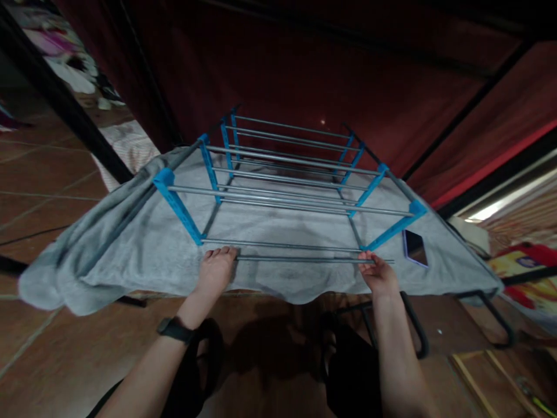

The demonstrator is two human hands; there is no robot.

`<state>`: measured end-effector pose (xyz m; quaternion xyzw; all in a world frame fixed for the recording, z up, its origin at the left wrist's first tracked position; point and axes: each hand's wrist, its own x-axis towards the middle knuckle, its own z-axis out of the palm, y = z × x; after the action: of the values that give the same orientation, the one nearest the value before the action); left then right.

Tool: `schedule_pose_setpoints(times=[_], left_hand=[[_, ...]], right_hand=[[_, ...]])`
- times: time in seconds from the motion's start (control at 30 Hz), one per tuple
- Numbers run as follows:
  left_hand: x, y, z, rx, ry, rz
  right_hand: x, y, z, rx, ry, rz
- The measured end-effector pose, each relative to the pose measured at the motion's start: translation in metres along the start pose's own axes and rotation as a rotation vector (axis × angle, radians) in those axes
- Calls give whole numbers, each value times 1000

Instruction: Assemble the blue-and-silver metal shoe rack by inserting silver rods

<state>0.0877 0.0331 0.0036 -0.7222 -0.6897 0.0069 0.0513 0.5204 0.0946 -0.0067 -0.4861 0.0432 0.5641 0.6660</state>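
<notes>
Rod (300, 259): probably handling light, stiff, slightly slippery; best gripping near both ends. Holding one end in curled left fingers (224, 251); pinching near other with right fingers (366, 256).

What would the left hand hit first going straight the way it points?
Probably the bottom front rod of the rack, just ahead of the left hand; exact gap unclear.

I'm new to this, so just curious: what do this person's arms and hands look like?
The left hand and right hand are bare, without gloves, and no sleeve shows on either forearm. A dark wristband, perhaps a watch, is worn on the left side only.
</notes>
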Motion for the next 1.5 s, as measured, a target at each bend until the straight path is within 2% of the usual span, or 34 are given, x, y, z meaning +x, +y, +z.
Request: schedule_pose_setpoints(times=[0.2,0.47,0.83,1.03,1.37,1.5], left_hand=[[8,-11,10,-140,-41,28],[14,-8,20,-402,-67,193],[15,-16,18,-365,-78,87],[25,-24,28,-567,-23,219],[33,-22,25,-592,-21,250],[37,-18,24,-621,-7,205]], right_hand=[[-4,5,5,36,-23,-21],[-8,12,11,42,-90,2],[-3,5,3,116,-30,-26],[-2,4,-1,228,-53,-27],[-4,3,-2,291,-146,-48],[-1,4,-1,299,-106,-53]])
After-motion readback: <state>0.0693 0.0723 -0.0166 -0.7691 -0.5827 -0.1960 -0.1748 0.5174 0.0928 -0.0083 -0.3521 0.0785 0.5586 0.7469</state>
